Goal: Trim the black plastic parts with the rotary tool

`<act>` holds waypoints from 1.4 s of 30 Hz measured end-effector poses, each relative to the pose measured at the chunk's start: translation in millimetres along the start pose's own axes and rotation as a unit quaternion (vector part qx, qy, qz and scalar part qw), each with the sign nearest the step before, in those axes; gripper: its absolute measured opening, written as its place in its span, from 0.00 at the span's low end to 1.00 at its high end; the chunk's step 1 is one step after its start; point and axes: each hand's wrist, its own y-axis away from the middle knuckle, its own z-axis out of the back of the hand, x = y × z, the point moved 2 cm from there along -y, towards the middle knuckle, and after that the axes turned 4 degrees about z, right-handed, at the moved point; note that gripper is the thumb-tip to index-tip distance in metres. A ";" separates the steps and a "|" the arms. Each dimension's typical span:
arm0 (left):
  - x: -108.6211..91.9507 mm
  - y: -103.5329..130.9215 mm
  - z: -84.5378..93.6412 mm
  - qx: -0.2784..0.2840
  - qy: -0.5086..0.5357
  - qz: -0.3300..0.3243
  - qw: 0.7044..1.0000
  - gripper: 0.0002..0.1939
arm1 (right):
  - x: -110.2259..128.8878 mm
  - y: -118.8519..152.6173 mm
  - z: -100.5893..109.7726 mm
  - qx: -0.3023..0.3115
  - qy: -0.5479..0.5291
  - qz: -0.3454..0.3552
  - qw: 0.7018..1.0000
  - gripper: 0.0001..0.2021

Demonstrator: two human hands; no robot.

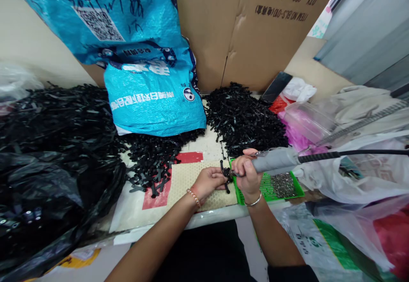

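My left hand (207, 184) pinches a small black plastic part (227, 175) above a beige textured mat (188, 188). Wrapped round a grey electric screwdriver (276, 161) is my right hand (248, 175); the tool lies nearly level, its tip pointing left at the black part. Just under and beside my right hand sits a green tray (298, 190) with many small metal screws (283, 185). A bracelet is on each wrist. The exact contact between tip and part is too small to make out.
Black part piles lie at the left (64, 120), centre (150, 162) and right (246, 120). A blue sack (159, 99) leans on a carton (211, 26). A black bag (92, 188) stands left; plastic bags (361, 167) crowd the right. The tool's cable (367, 152) runs right beside a spring (361, 122).
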 end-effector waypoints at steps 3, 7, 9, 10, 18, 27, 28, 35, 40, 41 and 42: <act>0.5 -0.1 0.6 0.001 0.000 -0.001 1.000 0.18 | 0.1 1.3 0.5 0.000 0.016 -0.003 1.000 0.12; 1.1 -1.2 1.8 -0.002 -0.003 -0.002 1.000 0.19 | 1.1 2.4 -0.1 0.002 0.007 -0.004 1.000 0.11; 1.3 -1.4 2.2 -0.003 0.000 -0.003 1.000 0.20 | 1.4 3.0 -0.2 0.002 0.002 -0.006 1.000 0.11; 1.4 -1.4 2.2 -0.002 0.001 -0.003 1.000 0.20 | 1.4 3.4 -0.1 0.002 0.003 -0.008 1.000 0.11; 2.2 -2.3 2.0 0.001 -0.006 -0.008 1.000 0.20 | -1.3 5.3 1.5 -0.004 0.002 -0.011 1.000 0.10; 2.0 -1.8 1.3 -0.001 -0.002 -0.006 1.000 0.21 | 6.4 1.3 -0.4 0.001 0.003 -0.032 0.999 0.12; 2.0 -1.7 1.3 0.000 -0.003 -0.007 1.000 0.21 | 6.6 1.2 -0.1 0.000 0.009 -0.036 0.999 0.12; 4.6 -3.2 2.8 0.007 -0.021 -0.029 0.999 0.20 | 1.2 1.5 1.7 0.016 0.000 -0.048 0.999 0.11; 6.2 -4.5 3.2 0.011 -0.037 -0.037 0.999 0.20 | -2.1 0.8 2.0 0.012 0.007 -0.058 0.998 0.13; 6.5 -4.7 3.1 0.011 -0.036 -0.036 0.999 0.20 | -2.4 0.5 1.9 0.013 0.005 -0.058 0.998 0.12; 6.7 -4.9 2.8 0.010 -0.035 -0.036 0.999 0.20 | -2.5 0.3 1.8 0.014 0.001 -0.057 0.998 0.12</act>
